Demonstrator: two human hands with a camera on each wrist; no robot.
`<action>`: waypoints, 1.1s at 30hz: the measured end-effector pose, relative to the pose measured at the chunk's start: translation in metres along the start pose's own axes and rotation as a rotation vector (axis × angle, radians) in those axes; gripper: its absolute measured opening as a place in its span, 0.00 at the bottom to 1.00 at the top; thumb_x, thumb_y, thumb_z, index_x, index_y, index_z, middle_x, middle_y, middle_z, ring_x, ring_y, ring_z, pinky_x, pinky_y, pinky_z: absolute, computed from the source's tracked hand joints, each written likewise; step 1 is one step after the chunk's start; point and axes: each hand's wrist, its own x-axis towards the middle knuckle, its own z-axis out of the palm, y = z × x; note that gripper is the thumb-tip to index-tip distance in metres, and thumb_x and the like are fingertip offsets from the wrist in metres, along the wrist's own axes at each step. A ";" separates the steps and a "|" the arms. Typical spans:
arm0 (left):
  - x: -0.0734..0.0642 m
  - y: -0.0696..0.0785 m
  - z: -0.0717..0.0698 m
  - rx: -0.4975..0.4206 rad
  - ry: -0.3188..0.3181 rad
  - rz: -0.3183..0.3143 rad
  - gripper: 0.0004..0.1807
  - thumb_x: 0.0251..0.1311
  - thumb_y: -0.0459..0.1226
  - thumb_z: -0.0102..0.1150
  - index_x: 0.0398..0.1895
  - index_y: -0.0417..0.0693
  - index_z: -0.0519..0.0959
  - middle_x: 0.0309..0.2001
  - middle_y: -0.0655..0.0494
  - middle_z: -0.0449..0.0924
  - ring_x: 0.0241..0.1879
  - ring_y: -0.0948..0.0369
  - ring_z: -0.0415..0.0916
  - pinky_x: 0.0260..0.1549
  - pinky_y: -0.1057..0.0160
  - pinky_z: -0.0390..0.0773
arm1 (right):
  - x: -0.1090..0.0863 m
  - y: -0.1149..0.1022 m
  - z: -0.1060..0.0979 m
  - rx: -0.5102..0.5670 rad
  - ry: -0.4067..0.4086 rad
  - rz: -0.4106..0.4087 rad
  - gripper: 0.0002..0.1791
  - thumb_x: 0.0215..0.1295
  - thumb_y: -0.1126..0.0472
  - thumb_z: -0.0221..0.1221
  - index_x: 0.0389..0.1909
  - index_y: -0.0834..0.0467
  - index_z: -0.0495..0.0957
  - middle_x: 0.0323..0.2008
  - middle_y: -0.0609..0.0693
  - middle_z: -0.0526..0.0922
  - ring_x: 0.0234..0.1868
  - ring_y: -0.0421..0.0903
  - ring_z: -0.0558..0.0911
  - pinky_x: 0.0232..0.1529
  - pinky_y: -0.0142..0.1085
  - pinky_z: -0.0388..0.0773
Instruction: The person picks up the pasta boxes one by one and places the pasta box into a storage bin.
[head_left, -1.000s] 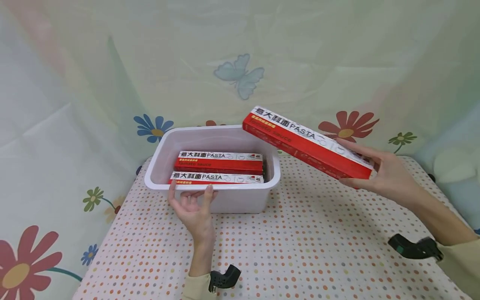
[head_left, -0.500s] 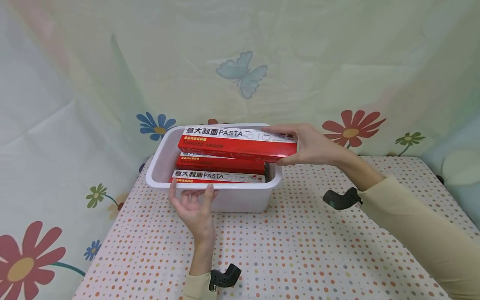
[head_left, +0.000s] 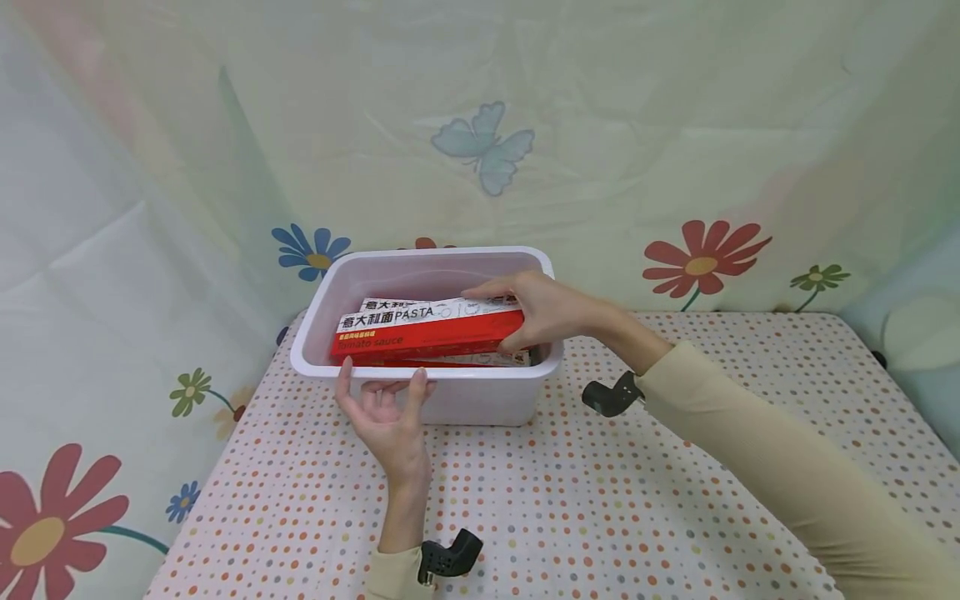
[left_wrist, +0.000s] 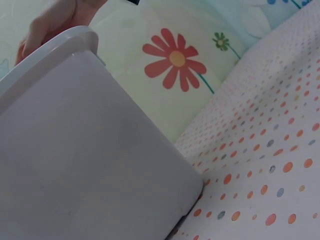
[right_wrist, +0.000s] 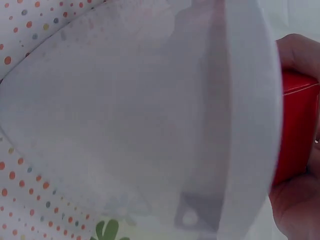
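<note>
My right hand [head_left: 555, 308] grips the right end of a red and white pasta box [head_left: 420, 333], labelled tomato sauce, inside a white plastic bin [head_left: 480, 404]. The box lies at a slant, its left end nearer the front rim, over other pasta boxes. One box [head_left: 382, 305] shows behind it, and a strip of another box [head_left: 495, 360] shows in front, mostly covered. At the bin's front rim my left hand [head_left: 390, 429] holds on, thumb and a fingertip against the edge. The right wrist view shows the held box's red end [right_wrist: 298, 125] beyond the rim.
The bin stands on a table with a dotted cloth [head_left: 600, 500]. Behind hangs a pale curtain [head_left: 600, 150] with printed flowers and a butterfly. Black wrist cameras sit at the left cuff [head_left: 450, 552] and the right cuff [head_left: 611, 396].
My right hand has brought the pasta box leftward from the right of the bin, then down into it over the other boxes. The left hand has stayed at the rim.
</note>
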 end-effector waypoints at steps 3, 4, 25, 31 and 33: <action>-0.001 0.000 0.000 0.003 0.009 -0.010 0.52 0.60 0.19 0.66 0.81 0.42 0.47 0.62 0.27 0.66 0.47 0.51 0.80 0.45 0.51 0.92 | 0.005 0.001 0.005 0.018 -0.005 0.004 0.42 0.49 0.68 0.71 0.71 0.63 0.75 0.66 0.57 0.80 0.59 0.49 0.80 0.57 0.41 0.84; -0.001 0.000 0.000 0.004 0.011 -0.010 0.51 0.60 0.19 0.66 0.81 0.42 0.47 0.62 0.27 0.66 0.48 0.50 0.80 0.45 0.51 0.92 | 0.005 0.001 0.006 0.027 -0.007 0.009 0.42 0.48 0.68 0.71 0.71 0.63 0.75 0.67 0.57 0.80 0.59 0.49 0.80 0.57 0.41 0.83; -0.005 0.000 0.003 -0.001 0.017 -0.021 0.53 0.59 0.19 0.67 0.81 0.42 0.45 0.61 0.25 0.65 0.46 0.54 0.81 0.44 0.51 0.92 | 0.004 0.021 -0.001 0.173 -0.024 0.033 0.46 0.56 0.68 0.74 0.76 0.65 0.66 0.72 0.61 0.73 0.72 0.58 0.73 0.76 0.54 0.72; -0.004 -0.001 0.002 -0.005 0.006 -0.017 0.53 0.61 0.19 0.66 0.82 0.41 0.44 0.62 0.23 0.63 0.46 0.55 0.81 0.45 0.52 0.92 | -0.010 0.021 -0.013 0.269 0.144 0.078 0.45 0.60 0.67 0.73 0.78 0.60 0.65 0.74 0.61 0.72 0.75 0.58 0.69 0.79 0.63 0.63; -0.003 -0.001 0.001 -0.004 0.004 -0.011 0.52 0.61 0.20 0.66 0.82 0.41 0.44 0.62 0.23 0.63 0.46 0.55 0.81 0.45 0.51 0.92 | -0.018 0.019 -0.017 0.266 0.178 0.086 0.44 0.61 0.65 0.73 0.78 0.58 0.66 0.74 0.58 0.72 0.76 0.55 0.69 0.80 0.64 0.61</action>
